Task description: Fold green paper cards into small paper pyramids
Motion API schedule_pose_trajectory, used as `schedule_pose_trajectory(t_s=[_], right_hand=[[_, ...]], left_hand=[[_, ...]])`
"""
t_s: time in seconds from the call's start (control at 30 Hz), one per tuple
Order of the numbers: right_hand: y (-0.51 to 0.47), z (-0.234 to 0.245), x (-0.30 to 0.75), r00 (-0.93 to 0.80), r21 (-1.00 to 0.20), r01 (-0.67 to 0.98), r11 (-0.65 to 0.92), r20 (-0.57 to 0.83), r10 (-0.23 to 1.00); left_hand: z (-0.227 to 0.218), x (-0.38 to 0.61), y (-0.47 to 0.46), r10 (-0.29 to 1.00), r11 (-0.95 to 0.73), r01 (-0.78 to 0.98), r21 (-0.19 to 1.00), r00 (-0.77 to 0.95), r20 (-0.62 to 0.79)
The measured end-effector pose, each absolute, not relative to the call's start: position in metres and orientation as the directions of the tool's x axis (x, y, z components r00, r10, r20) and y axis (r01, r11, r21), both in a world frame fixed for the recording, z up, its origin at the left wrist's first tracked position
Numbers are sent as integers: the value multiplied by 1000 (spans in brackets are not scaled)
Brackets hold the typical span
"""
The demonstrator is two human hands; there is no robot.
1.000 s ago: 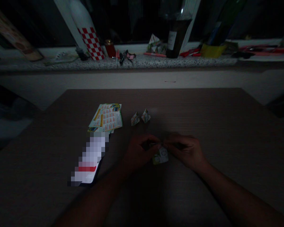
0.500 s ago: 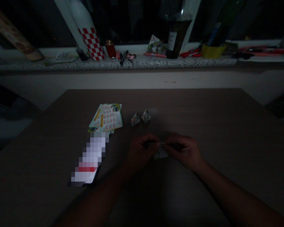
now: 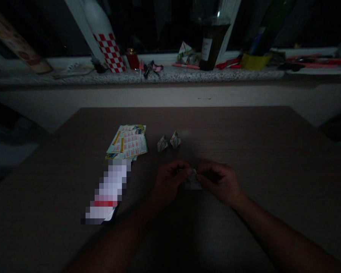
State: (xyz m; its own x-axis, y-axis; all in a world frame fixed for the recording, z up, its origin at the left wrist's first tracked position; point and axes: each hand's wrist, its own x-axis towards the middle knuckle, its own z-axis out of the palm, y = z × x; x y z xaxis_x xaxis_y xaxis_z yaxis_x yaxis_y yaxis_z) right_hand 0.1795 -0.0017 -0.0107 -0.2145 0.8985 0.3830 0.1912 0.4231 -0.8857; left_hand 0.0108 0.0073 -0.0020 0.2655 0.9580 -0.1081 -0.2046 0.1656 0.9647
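Observation:
Between my hands, low over the middle of the table, is a small piece of folded printed paper (image 3: 192,184). My left hand (image 3: 172,178) pinches its left side, the thumb lying on top. At the paper's right edge, my right hand (image 3: 220,180) has thumb and forefinger closed on it. Fingers cover much of the paper, and the dim light hides its fold lines. Just beyond my hands, two small folded paper shapes, a left one (image 3: 162,143) and a right one (image 3: 175,140), stand side by side on the table.
Printed cards (image 3: 133,142) lie in a loose pile at the left. A phone (image 3: 110,193) with a lit, blurred screen is nearer me. Behind the table (image 3: 244,129), the stone windowsill (image 3: 170,77) carries a checkered bottle (image 3: 110,49), a dark cup (image 3: 213,45) and a yellow holder (image 3: 255,61).
The paper's upper edge now shows more plainly between my thumbs. My right fingertips have shifted slightly, and the left hand stays nearly in place. Everything else is still.

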Motion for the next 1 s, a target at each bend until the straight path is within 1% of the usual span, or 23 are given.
schedule_pose_trajectory(t_s=[0.13, 0.3, 0.4, 0.6, 0.67, 0.7, 0.77, 0.8, 0.87, 1.0], right_hand=[[-2, -13, 180, -211, -900, 258, 351, 303, 929], [-2, -17, 180, -207, -904, 291, 312, 259, 943], [-1, -18, 179, -185, -897, 286, 338, 295, 937], [-1, -13, 180, -172, -841, 253, 479, 448, 877], [-1, -10, 181, -180, -821, 248, 515, 483, 857], [-2, -9, 181, -181, -810, 249, 530, 499, 848], [-2, -8, 182, -181, -783, 264, 564, 534, 826], [-2, -8, 182, -186, -764, 272, 585, 555, 811], [-2, -7, 184, -210, -717, 290, 634, 598, 773], [0, -5, 186, -275, -615, 323, 719, 666, 693]], left_hand=[[-4, 11, 8, 975, 159, -265, 951, 191, -110], [-3, 8, 10, 989, 80, -213, 974, 141, -51], [-2, 7, 8, 989, -11, -117, 993, 148, 29], [-5, 8, 5, 954, -204, 77, 976, 238, 181], [-4, 5, 6, 920, -327, 186, 926, 287, 268], [-2, 3, 7, 889, -410, 243, 879, 320, 327], [2, -2, 9, 798, -583, 321, 746, 398, 453], [4, -3, 9, 756, -642, 349, 683, 434, 490], [7, -6, 10, 696, -713, 386, 585, 490, 525], [8, -9, 11, 637, -769, 415, 486, 550, 540]])
